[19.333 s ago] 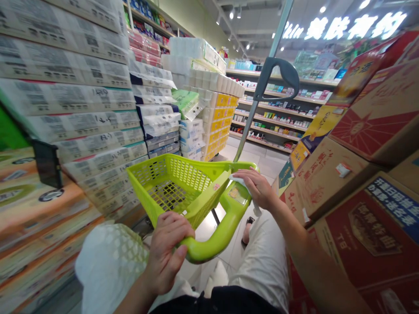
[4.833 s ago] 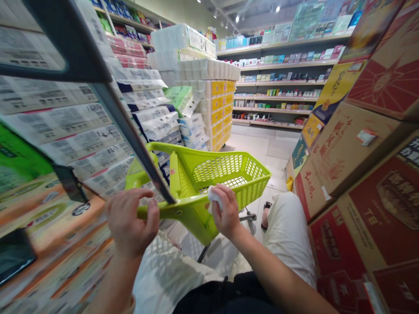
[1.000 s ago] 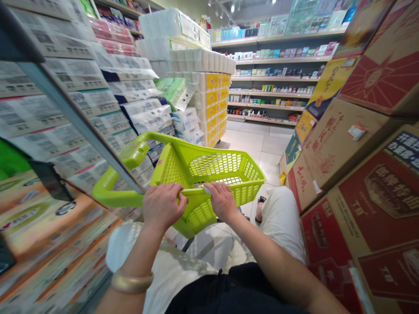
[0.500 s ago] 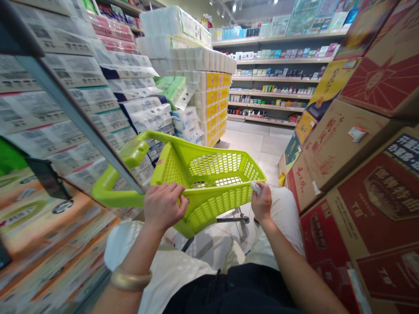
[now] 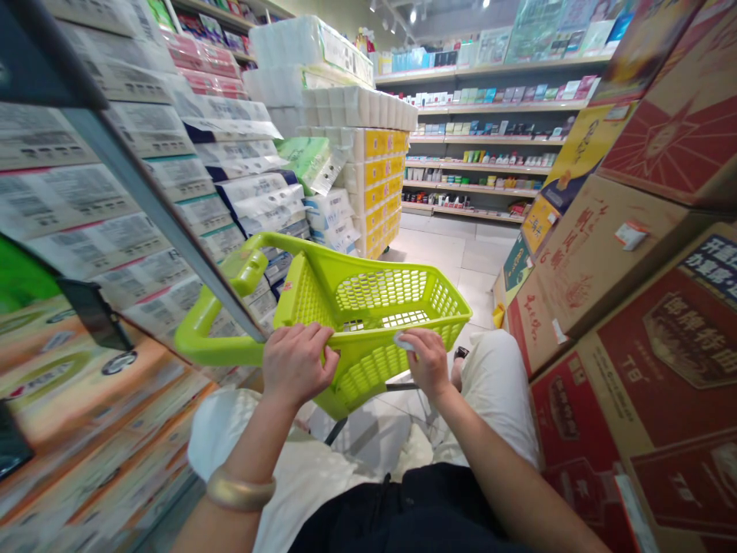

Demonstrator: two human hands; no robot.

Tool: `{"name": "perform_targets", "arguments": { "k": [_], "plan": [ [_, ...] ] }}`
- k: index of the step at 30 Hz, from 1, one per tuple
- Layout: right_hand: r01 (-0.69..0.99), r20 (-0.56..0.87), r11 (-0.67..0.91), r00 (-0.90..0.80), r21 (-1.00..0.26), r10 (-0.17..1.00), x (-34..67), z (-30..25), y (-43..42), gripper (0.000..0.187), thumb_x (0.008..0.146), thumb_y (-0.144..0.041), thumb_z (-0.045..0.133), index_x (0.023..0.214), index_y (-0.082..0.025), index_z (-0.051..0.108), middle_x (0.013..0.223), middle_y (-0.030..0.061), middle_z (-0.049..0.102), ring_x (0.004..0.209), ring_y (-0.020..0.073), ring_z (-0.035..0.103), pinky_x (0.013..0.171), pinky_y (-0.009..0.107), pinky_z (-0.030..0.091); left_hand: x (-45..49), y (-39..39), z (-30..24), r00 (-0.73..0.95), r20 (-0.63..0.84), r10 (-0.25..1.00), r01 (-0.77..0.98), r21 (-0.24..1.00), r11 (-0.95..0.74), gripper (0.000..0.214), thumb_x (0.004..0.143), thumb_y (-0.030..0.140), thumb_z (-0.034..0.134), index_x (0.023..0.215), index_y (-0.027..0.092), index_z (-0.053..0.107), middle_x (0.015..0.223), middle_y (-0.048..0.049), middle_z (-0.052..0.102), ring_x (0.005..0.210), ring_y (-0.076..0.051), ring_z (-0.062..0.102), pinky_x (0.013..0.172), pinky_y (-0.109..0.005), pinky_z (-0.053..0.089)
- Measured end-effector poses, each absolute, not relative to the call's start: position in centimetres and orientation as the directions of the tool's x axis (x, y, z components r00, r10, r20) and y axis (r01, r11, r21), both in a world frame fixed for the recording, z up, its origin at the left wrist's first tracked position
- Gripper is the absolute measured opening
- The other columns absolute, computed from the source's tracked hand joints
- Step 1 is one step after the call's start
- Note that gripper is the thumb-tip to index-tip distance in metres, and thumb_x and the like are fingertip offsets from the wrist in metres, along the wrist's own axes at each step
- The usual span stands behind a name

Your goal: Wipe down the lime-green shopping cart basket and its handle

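Observation:
A lime-green shopping cart (image 5: 368, 338) with a perforated plastic basket stands crosswise before my knees, its handle at the left. My left hand (image 5: 299, 365) is closed over the near rim of the basket, close to the handle end. Pinched in my right hand (image 5: 424, 359) is a small white wad (image 5: 404, 342), like a tissue or cloth, pressed against the near rim around its middle. A grey metal pole (image 5: 173, 223) slants down in front of the handle to beside my left hand. The basket's visible inside shows only its green grid.
Wrapped paper packs (image 5: 115, 138) are stacked high at the left, with orange packs (image 5: 74, 407) below. Red and brown cartons (image 5: 604, 253) wall the right side. Ahead are white rolls (image 5: 357, 107), stocked shelves (image 5: 484, 142) and a tiled floor (image 5: 431, 238).
My right hand has slid left along the near rim with the white wad, away from the far corner. My left hand stays on the rim; the view has shifted slightly.

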State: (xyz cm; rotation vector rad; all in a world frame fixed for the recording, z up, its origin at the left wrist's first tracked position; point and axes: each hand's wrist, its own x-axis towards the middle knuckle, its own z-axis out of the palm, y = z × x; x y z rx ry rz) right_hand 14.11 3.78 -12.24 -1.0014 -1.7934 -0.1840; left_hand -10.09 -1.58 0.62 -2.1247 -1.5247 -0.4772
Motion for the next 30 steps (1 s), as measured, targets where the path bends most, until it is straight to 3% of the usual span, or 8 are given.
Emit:
{"name": "perform_targets", "arguments": {
  "k": [7, 14, 19, 21, 27, 30],
  "plan": [
    [0.779, 0.818, 0.443, 0.15, -0.444, 0.556, 19.8, -14.4, 5.4, 0.028, 0.08, -0.007, 0.048, 0.093, -0.02, 0.069, 0.094, 0.0069, 0.068, 0.093, 0.0221, 0.06, 0.086, 0.039, 0.048, -9.7, -1.4, 0.5, 0.318, 0.55, 0.773, 0.948, -0.206, -0.243, 0.017, 0.081, 0.024, 0.048, 0.083, 0.022, 0.065, 0.075, -0.0041, 0.068, 0.075, -0.024, 0.06, 0.073, -0.04, 0.036],
    [0.578, 0.836, 0.711, -0.088, -0.4, 0.542, 8.9, -12.1, 2.7, 0.035, 0.087, -0.008, 0.048, 0.11, -0.023, 0.069, 0.103, 0.007, 0.066, 0.102, 0.0196, 0.059, 0.092, 0.036, 0.05, -9.2, -1.5, 0.5, 0.318, 0.529, 0.787, 0.948, -0.178, -0.263, 0.019, 0.08, 0.024, 0.049, 0.086, 0.021, 0.066, 0.078, -0.0054, 0.069, 0.077, -0.026, 0.06, 0.073, -0.041, 0.036],
    [0.55, 0.826, 0.77, -0.232, -0.324, 0.514, 8.4, -11.4, 3.0, 0.033, 0.091, -0.012, 0.048, 0.113, -0.026, 0.069, 0.103, 0.006, 0.067, 0.102, 0.0181, 0.06, 0.094, 0.034, 0.051, -9.6, -1.6, 0.6, 0.316, 0.518, 0.795, 0.948, -0.131, -0.292, 0.023, 0.079, 0.023, 0.049, 0.092, 0.02, 0.068, 0.083, -0.0062, 0.07, 0.08, -0.027, 0.061, 0.074, -0.041, 0.036],
    [0.578, 0.823, 0.749, -0.22, -0.322, 0.524, 10.4, -11.8, 3.6, 0.033, 0.09, -0.011, 0.049, 0.112, -0.026, 0.07, 0.102, 0.0058, 0.068, 0.101, 0.0179, 0.062, 0.092, 0.034, 0.052, -9.7, -1.5, 0.6, 0.321, 0.519, 0.792, 0.946, -0.136, -0.294, 0.024, 0.08, 0.023, 0.048, 0.093, 0.021, 0.068, 0.084, -0.0059, 0.071, 0.081, -0.026, 0.061, 0.075, -0.041, 0.036],
    [0.695, 0.848, 0.602, 0.024, -0.394, 0.529, 15.2, -13.1, 4.0, 0.029, 0.088, -0.011, 0.051, 0.103, -0.023, 0.073, 0.098, 0.0075, 0.068, 0.093, 0.0198, 0.062, 0.085, 0.036, 0.053, -9.5, -1.4, 0.4, 0.323, 0.522, 0.79, 0.946, -0.161, -0.28, 0.022, 0.081, 0.024, 0.047, 0.09, 0.02, 0.068, 0.081, -0.0057, 0.07, 0.079, -0.026, 0.061, 0.074, -0.041, 0.036],
    [0.686, 0.825, 0.595, 0.013, -0.419, 0.565, 13.1, -12.3, 3.2, 0.031, 0.087, -0.01, 0.051, 0.105, -0.023, 0.072, 0.099, 0.0072, 0.069, 0.096, 0.0199, 0.062, 0.088, 0.036, 0.052, -9.1, -1.4, 0.4, 0.314, 0.527, 0.79, 0.949, -0.144, -0.281, 0.021, 0.08, 0.024, 0.048, 0.088, 0.02, 0.068, 0.08, -0.0066, 0.069, 0.078, -0.027, 0.06, 0.073, -0.041, 0.036]
  ]
}}
